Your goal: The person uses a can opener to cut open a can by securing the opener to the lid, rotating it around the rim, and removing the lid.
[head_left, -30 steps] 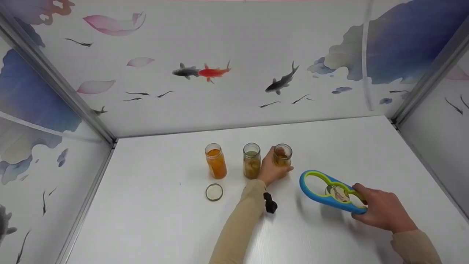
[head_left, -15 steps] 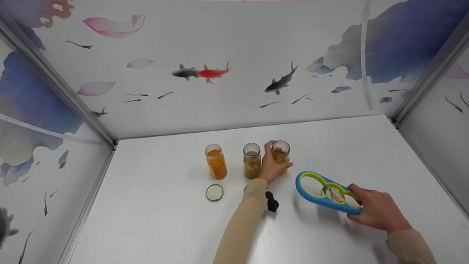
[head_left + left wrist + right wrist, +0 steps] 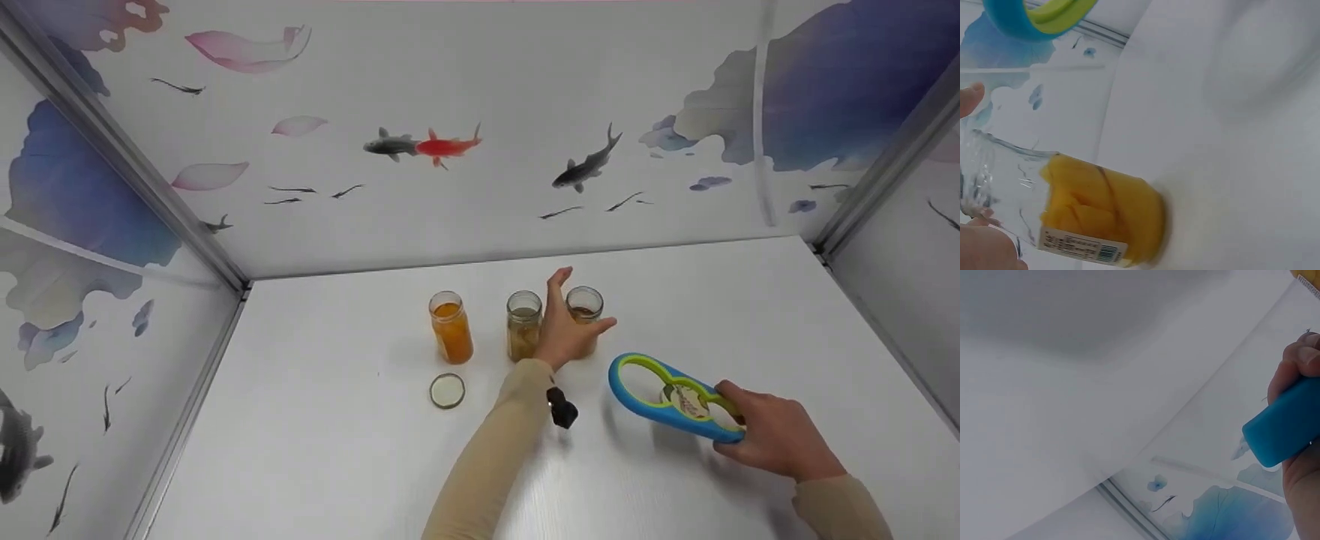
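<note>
My left hand [image 3: 568, 330] is spread open beside the right-hand glass jar [image 3: 585, 300], index finger stretched up and thumb pointing right. In the left wrist view this lidless jar holds yellow fruit pieces [image 3: 1106, 208] and bears a barcode label; thumb and fingers stand apart around its mouth. My right hand [image 3: 780, 435] grips one end of a blue and green jar opener [image 3: 649, 409], held over the table. A printed lid [image 3: 686, 401] shows inside the opener's middle ring. The right wrist view shows fingers wrapped round the opener's blue end [image 3: 1283, 424].
Left of my left hand stands an uncapped jar of greenish contents [image 3: 523, 334]. Farther left is an uncapped jar of orange contents [image 3: 452, 334], with a loose round lid [image 3: 448, 391] in front of it. Painted panels wall in the white table [image 3: 315, 420].
My left hand's fingers have spread from their hold round the right-hand jar, which stays upright. The right hand and the opener have shifted slightly left, the printed lid moving along with them.
</note>
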Demonstrator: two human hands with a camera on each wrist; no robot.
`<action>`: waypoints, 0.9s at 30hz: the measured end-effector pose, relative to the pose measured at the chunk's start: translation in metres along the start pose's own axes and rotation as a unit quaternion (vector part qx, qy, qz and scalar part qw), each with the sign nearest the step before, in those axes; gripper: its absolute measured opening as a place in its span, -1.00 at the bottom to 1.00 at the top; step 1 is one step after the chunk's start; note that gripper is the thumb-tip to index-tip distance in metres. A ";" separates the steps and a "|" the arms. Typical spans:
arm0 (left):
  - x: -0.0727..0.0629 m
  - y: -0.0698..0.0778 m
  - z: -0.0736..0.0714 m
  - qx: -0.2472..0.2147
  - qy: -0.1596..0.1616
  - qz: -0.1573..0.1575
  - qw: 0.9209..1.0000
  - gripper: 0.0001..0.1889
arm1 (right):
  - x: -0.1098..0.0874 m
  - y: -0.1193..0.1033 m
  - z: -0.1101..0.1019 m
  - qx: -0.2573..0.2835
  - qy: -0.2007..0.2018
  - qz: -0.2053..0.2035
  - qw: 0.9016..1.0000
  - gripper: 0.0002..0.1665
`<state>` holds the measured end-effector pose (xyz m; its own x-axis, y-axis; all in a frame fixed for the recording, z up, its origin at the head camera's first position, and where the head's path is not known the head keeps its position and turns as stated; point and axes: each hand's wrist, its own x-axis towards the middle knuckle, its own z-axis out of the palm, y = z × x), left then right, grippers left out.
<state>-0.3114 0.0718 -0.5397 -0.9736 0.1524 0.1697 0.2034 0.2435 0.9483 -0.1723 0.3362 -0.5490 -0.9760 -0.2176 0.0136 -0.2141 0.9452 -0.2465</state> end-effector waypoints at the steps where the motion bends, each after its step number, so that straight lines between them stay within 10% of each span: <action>1: 0.000 0.003 -0.001 0.000 -0.002 0.009 1.000 0.01 | 0.000 0.000 0.001 0.000 -0.002 0.001 1.000 -0.28; 12: -0.013 0.027 -0.009 0.005 -0.056 0.094 0.994 -0.02 | -0.001 -0.001 0.001 0.008 -0.001 0.014 1.000 -0.24; 27: -0.059 0.012 -0.018 -0.003 -0.094 0.141 0.986 -0.12 | 0.001 0.003 -0.015 0.012 0.016 0.022 1.000 -0.22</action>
<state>-0.2536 0.0487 -0.5339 -0.8420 0.3876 0.3753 0.4625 0.1604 0.8720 -0.1745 0.3425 -0.5352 -0.9852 -0.1682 0.0323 -0.1706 0.9474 -0.2707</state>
